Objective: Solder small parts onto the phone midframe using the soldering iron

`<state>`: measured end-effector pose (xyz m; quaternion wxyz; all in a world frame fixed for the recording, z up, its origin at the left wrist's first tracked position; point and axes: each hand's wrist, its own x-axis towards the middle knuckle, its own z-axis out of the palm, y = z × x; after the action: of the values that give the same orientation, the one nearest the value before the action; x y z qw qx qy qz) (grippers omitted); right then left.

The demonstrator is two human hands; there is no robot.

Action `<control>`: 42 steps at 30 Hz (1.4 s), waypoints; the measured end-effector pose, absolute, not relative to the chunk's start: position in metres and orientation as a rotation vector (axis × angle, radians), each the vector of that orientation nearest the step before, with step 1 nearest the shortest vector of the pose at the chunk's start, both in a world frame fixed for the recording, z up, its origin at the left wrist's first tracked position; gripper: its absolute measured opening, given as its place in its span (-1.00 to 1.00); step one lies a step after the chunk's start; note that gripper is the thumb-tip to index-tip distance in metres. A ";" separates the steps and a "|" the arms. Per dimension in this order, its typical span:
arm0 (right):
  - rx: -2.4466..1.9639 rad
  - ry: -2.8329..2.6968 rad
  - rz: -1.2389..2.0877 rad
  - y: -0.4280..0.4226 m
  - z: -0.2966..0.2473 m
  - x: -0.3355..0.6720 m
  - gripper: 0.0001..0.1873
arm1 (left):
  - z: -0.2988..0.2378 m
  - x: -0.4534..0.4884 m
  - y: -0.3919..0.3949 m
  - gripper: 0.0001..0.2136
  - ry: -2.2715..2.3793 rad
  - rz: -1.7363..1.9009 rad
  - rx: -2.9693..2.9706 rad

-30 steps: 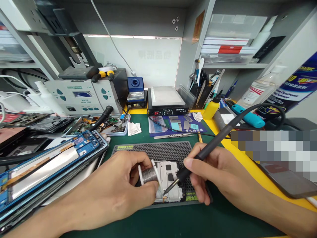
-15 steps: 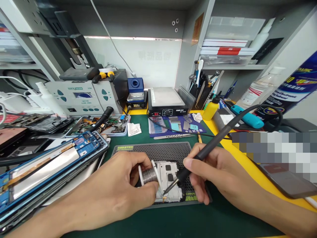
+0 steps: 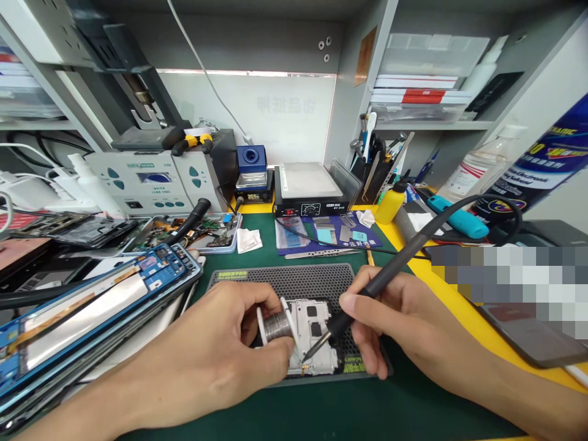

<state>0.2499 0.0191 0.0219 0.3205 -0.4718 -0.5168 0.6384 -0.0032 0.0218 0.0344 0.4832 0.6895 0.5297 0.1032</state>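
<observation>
My left hand (image 3: 220, 349) is closed round a small spool of solder wire (image 3: 274, 324), feeding its end down to a white phone part (image 3: 316, 334). That part lies on a dark honeycomb mat (image 3: 298, 278) on the green bench. My right hand (image 3: 404, 321) grips a black soldering iron (image 3: 367, 291) like a pen. The iron's tip touches the lower edge of the white part, right beside the solder end. The iron's cable runs up and to the right.
An opened blue phone frame (image 3: 92, 300) lies at the left with more phone bodies behind it. A tray of circuit boards (image 3: 193, 231), a rework station (image 3: 142, 180), a hot plate (image 3: 305, 184), a yellow bottle (image 3: 392, 199) and tweezers (image 3: 321, 252) stand along the back.
</observation>
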 end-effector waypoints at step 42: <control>-1.210 -1.339 1.681 0.019 0.025 0.245 -0.66 | 0.028 0.000 0.020 -0.89 1.359 0.308 1.692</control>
<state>0.2454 0.0195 0.0254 0.3313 -0.4629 -0.5121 0.6432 -0.0001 0.0198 0.0277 0.4572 0.6866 0.5513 0.1251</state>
